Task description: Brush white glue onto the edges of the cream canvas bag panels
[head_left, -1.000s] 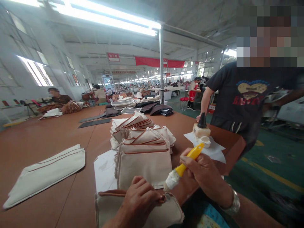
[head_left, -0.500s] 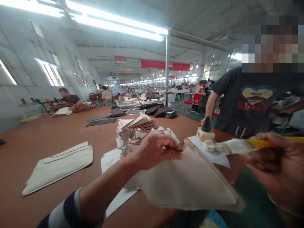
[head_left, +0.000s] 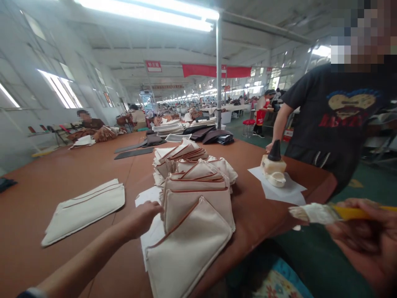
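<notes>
A flat canvas piece is laid on the brown table at the left, well apart from the hands. The left hand is extended over the table, its fingers loosely curled and nothing gripped; its fingertips are placed at the left edge of the pouch stack. White paper is seen under the stack. The front pouch is laid tilted against the stack, one corner overhanging the table edge. A glue pot is set on a paper sheet near the far right corner. The right hand is closed around a yellow-handled brush, its white-coated tip pointed left, beyond the table edge. A person in a dark shirt is stationed behind the pot.
</notes>
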Motion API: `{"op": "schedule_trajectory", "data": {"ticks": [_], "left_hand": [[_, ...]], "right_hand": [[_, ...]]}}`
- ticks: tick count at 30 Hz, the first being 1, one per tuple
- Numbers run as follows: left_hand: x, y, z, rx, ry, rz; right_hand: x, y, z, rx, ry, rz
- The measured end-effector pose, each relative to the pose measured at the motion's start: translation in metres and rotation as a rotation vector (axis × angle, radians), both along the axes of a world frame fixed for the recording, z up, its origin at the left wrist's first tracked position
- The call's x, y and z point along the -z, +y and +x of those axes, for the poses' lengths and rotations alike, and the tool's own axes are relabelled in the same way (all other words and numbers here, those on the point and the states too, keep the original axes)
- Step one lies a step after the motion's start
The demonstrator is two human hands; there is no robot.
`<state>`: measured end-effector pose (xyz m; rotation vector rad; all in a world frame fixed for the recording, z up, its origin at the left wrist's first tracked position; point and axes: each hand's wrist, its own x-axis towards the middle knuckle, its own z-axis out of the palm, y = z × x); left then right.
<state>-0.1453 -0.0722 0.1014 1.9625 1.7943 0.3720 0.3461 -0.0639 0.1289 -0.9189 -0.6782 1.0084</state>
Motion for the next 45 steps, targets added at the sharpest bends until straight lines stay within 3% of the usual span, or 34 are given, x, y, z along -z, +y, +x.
{"op": "schedule_trajectory", "data": {"ticks": [3, 7, 10, 13, 18, 24, 26, 28, 31, 34, 36, 40, 45], "left_hand": [[0.029, 0.022, 0.028, -0.100, 0.077, 0.035], [0.064, 0.052, 0.085, -0.214, 0.116, 0.053], [0.080, 0.065, 0.110, -0.315, 0.086, 0.052], [0.085, 0.064, 0.116, -0.326, -0.050, 0.039], [0.076, 0.037, 0.120, -0.199, -0.428, -0.057], [0.045, -0.001, 0.143, -0.156, -0.915, -0.224], [0.037, -0.007, 0.148, -0.141, -0.947, -0.220], [0.034, -0.011, 0.150, -0.151, -0.977, -0.206], [0.034, -0.012, 0.150, -0.159, -1.038, -0.216], [0.034, -0.015, 0.151, -0.088, -0.980, -0.196], [0.031, -0.020, 0.152, -0.033, -0.845, -0.064], [0.020, -0.032, 0.151, 0.184, -0.432, 0.376], [0.006, -0.042, 0.147, 0.517, 0.001, 0.908]], "right_hand": [[0.020, 0.007, -0.023, -0.115, 0.234, -0.101], [0.035, 0.007, -0.052, -0.171, 0.258, -0.189], [0.044, 0.008, -0.065, -0.181, 0.178, -0.204], [0.049, 0.015, -0.073, -0.211, 0.068, -0.145], [0.046, 0.028, -0.085, -0.173, -0.179, 0.033], [0.030, 0.024, -0.120, -0.247, -0.698, 0.334], [0.024, 0.024, -0.125, -0.238, -0.850, 0.439], [0.017, 0.025, -0.121, -0.140, -0.949, 0.499], [0.008, 0.021, -0.111, -0.006, -0.935, 0.490], [0.003, 0.013, -0.109, -0.108, -0.905, 0.509], [0.002, 0.011, -0.108, -0.137, -0.957, 0.559], [-0.002, 0.016, -0.094, -0.001, -0.937, 0.504], [-0.008, 0.009, -0.079, -0.185, -0.665, 0.361]]}}
